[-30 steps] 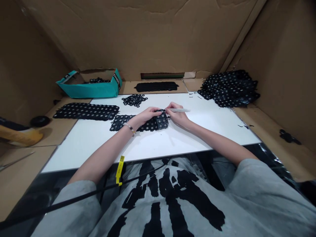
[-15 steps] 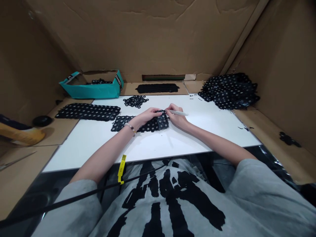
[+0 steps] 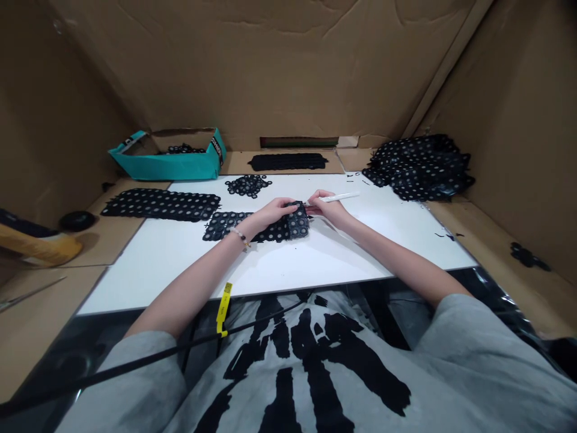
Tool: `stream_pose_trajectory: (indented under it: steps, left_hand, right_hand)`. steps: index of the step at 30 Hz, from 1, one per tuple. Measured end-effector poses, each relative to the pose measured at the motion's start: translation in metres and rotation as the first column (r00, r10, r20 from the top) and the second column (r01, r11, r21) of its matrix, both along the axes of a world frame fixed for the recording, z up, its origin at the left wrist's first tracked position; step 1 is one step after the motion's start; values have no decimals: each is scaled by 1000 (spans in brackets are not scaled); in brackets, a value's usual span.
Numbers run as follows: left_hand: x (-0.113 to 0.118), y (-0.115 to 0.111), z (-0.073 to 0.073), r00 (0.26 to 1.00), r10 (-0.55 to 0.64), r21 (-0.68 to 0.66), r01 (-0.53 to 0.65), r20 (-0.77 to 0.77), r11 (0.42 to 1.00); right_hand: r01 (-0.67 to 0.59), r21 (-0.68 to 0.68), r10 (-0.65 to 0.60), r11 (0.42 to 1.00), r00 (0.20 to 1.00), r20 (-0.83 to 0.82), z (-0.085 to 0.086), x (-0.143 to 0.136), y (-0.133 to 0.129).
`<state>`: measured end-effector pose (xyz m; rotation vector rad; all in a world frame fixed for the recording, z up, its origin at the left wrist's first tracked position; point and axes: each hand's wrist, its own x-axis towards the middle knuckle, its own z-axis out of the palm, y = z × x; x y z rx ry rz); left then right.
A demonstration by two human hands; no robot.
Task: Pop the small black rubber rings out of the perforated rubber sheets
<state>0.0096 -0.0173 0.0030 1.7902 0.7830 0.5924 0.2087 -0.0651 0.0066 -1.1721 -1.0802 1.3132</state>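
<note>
My left hand [image 3: 276, 210] lies over a black sheet dotted with pale round pieces [image 3: 297, 222], its thumb and fingers closed on the sheet near its right end. Just right of that edge, my right hand [image 3: 328, 208] grips a slim white pen-like tool [image 3: 342, 196], whose back end points to the right. The tool's tip is too small to make out. Behind my left hand, a pile of small black rings [image 3: 247, 185] rests on the white board [image 3: 288, 264].
A teal box [image 3: 169, 166] with black rings inside stands at back left. Another dotted black sheet [image 3: 162, 204] lies left. Black strips [image 3: 288, 161] sit at the back, a heap of dotted sheets [image 3: 419, 167] at back right. Tweezers [image 3: 33, 293] lie far left.
My right hand has shifted slightly right, away from the sheet's edge, and the white tool has tilted so its back end is higher and farther right. My left hand stays nearly still.
</note>
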Motion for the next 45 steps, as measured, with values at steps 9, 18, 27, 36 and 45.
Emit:
stream_pose_trajectory:
  steps: [9,18,27,36,45]
  left_hand:
    - [-1,4,-6,1000,6,19,-6,-2,1000]
    - [6,-1,-7,994,86,-92,-80,69,993]
    - [3,-1,0,998,61,-133,-57,23,989]
    - [0,1,5,985,22,142,3,-174,990]
    - [-1,1,1,993,26,85,-16,-117,996]
  right_hand:
    - [-16,-28,18,999,998,61,-1,0,1]
    - [-32,161,-9,986,970,244,-19,-1,1]
    - [-62,327,-97,943,888,450,-11,0,-8]
    - [55,235,-82,970,991,109,-10,0,-1]
    - [-73,77,63,994,991,120,5,7,0]
